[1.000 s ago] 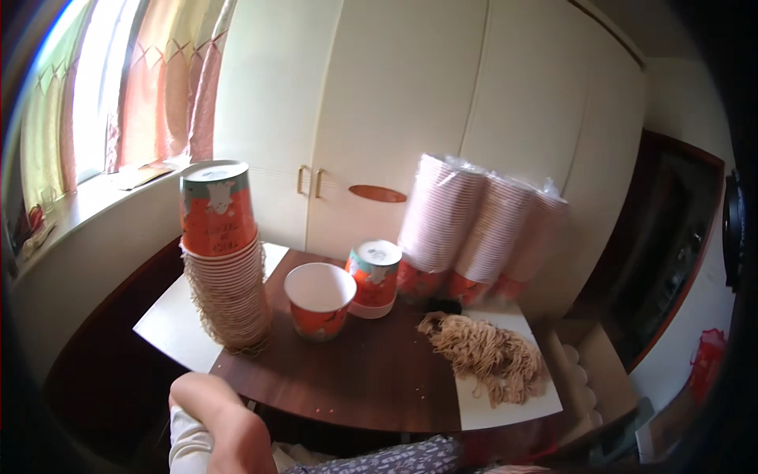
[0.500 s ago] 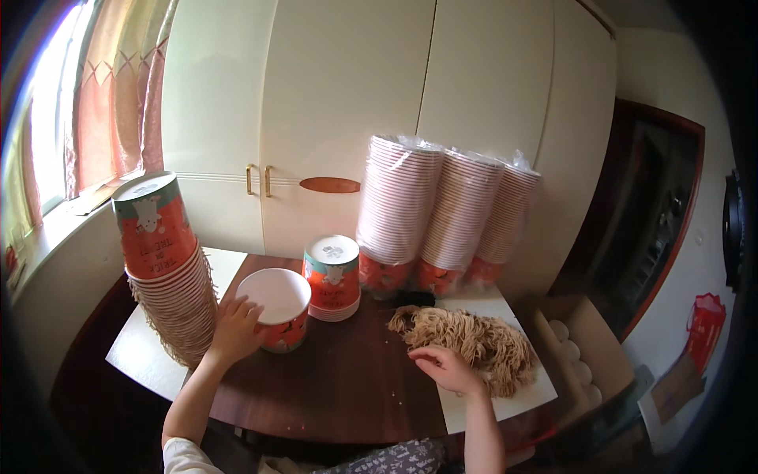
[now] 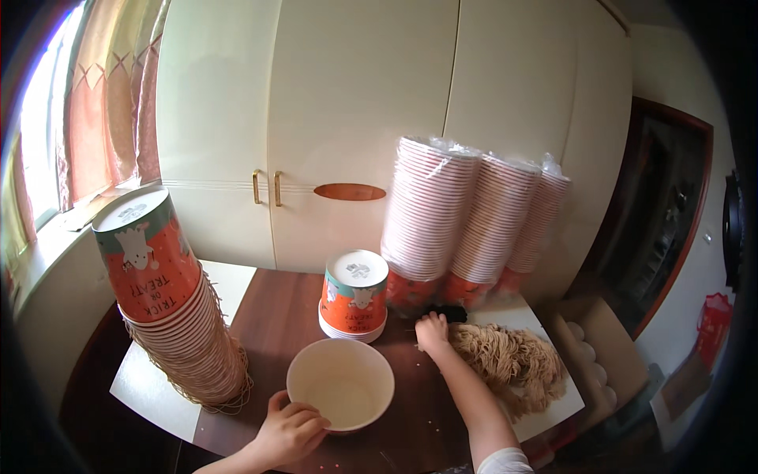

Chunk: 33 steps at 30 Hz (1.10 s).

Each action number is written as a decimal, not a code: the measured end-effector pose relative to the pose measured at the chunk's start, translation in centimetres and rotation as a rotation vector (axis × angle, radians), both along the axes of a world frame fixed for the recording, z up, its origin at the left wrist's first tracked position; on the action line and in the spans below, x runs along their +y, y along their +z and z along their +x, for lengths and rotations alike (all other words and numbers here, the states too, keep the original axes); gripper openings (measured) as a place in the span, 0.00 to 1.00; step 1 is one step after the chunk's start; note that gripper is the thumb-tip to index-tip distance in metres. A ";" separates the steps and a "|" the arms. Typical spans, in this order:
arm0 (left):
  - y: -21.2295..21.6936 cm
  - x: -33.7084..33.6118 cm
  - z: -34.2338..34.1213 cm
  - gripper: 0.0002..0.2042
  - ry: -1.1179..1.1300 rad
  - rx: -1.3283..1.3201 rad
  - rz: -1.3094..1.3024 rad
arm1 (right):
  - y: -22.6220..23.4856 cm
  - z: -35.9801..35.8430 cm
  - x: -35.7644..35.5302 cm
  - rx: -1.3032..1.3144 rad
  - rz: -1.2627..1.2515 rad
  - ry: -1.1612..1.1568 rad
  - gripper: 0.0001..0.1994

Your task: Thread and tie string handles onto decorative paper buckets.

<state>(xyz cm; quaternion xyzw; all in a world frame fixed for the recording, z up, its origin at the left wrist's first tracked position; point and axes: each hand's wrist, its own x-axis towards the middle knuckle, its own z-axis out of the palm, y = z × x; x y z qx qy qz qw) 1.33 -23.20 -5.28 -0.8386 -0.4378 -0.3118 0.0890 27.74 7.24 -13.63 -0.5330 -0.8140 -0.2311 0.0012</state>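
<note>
Head cam: left hand (image 3: pixel 290 430) has its fingers closed on the paper bucket (image 3: pixel 341 387), which sits just up-right of them. Right hand (image 3: pixel 433 332) is way nearer the tan cord bundle (image 3: pixel 513 355), stretched lengthwise rightward from its curled fingers; can't tell if they've grabbed any.

- Cabinet (image 3: pixel 363 95): cream, tall, with vertical seams between its doors, filling most of the background.
- Handles (image 3: pixel 256 188): two, gold-coloured, upright, one on either side of a seam.
- Oval (image 3: pixel 350 192): reddish brown, lying lengthwise on the cabinet front, right of the handles.
- Window (image 3: pixel 41 126): bright, at far left.
- Curtains (image 3: pixel 110 118): pink and yellowish, crossed by a lattice band, beside the window.
- Sill (image 3: pixel 57 243): pale, below the window.
- Doorway (image 3: pixel 651 205): dark, reddish-brown frame, at right.
- Box (image 3: pixel 629 347): brown, open, holding rounded white items.
- Bag (image 3: pixel 713 325): red, near the right edge.
</note>
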 end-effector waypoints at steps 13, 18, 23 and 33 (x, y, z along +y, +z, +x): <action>0.0 -0.1 1.9 0.10 -0.128 -0.114 -0.031 | 8.6 8.2 -0.5 1.759 -0.059 0.267 0.06; 0.0 -0.8 2.8 0.12 -0.114 -0.123 -0.052 | 13.1 9.4 -3.7 1.213 -0.052 0.196 0.08; 1.4 -2.3 3.6 0.16 -0.066 -0.152 -0.037 | 13.9 9.7 -7.3 1.345 -0.186 0.228 0.06; -7.7 -5.3 1.0 0.26 0.311 -0.350 0.017 | 7.9 7.2 -11.3 1.595 -0.603 0.092 0.06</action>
